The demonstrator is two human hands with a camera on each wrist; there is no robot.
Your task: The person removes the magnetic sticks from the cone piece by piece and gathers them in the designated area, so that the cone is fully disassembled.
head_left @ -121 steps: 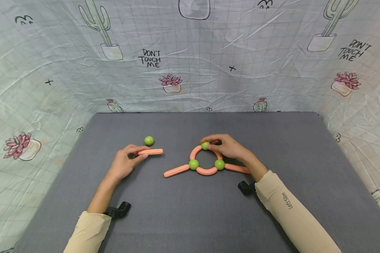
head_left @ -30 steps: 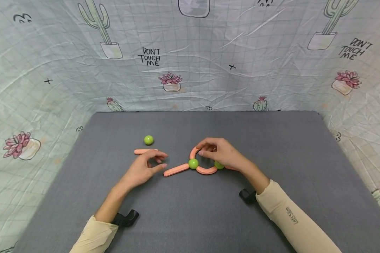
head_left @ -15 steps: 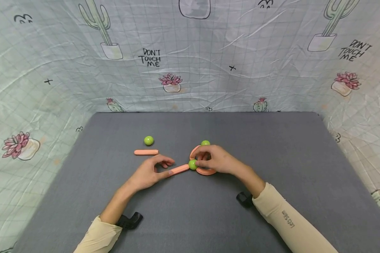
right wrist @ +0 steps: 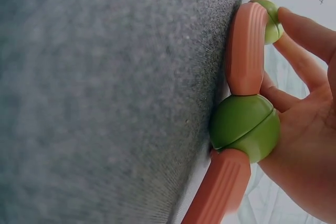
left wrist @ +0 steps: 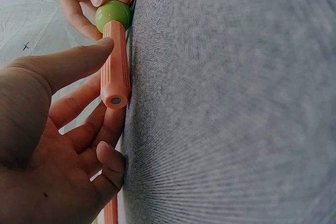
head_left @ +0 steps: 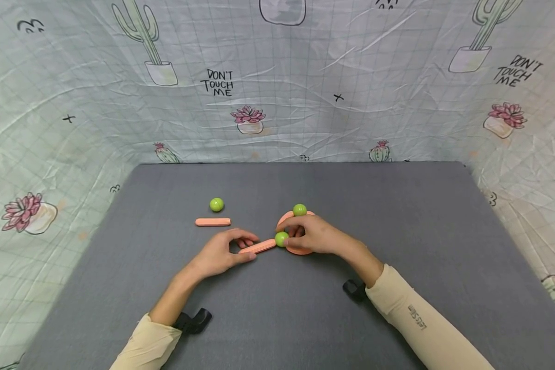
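My left hand (head_left: pixel 219 254) holds a straight orange magnetic rod (head_left: pixel 264 246) between thumb and fingers; a small metal disc shows in its end in the left wrist view. The rod's other end meets a green ball (head_left: pixel 281 239), which my right hand (head_left: pixel 318 234) pinches. That ball belongs to a ring of curved orange rods (head_left: pixel 298 252) and green balls, with another ball (head_left: pixel 299 209) at the top. My right hand covers the ring's right side in the head view. The right wrist view shows the ball there (right wrist: pixel 247 127), joined to a second straight rod (right wrist: pixel 220 190).
Left of the ring lie a loose straight orange rod (head_left: pixel 213 222) and, just behind it, a loose green ball (head_left: pixel 217 204). The grey table (head_left: pixel 277 318) ends at a patterned cloth (head_left: pixel 296 128) at the back and sides.
My left hand has let go of the loose rod and moved right to the rod joined to the ring. My right hand has moved from the top ball to the left ball.
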